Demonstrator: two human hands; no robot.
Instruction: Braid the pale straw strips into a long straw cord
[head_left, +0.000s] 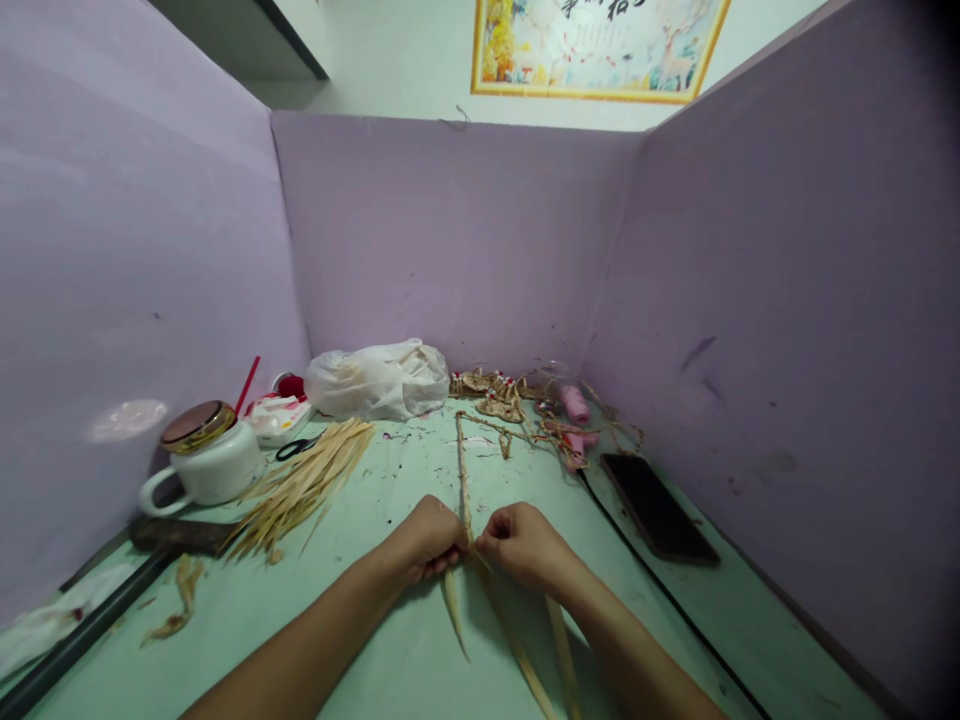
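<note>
My left hand (427, 540) and my right hand (521, 545) meet at the middle of the green table (390, 660), both closed in a pinch on a braid of straw strips (463, 470). The braided part runs away from my hands toward the back. Loose flat strip ends (517, 650) trail from my fingers toward me, three of them showing. The fingertips are curled under, so the exact grip point is hidden.
A pile of straw strips (304, 485) lies at the left, beside a white lidded mug (202, 455) and scissors (296, 448). A white plastic bag (379, 380) and small woven pieces (499, 395) sit at the back. A black phone (656, 505) lies right. Purple partitions enclose the table.
</note>
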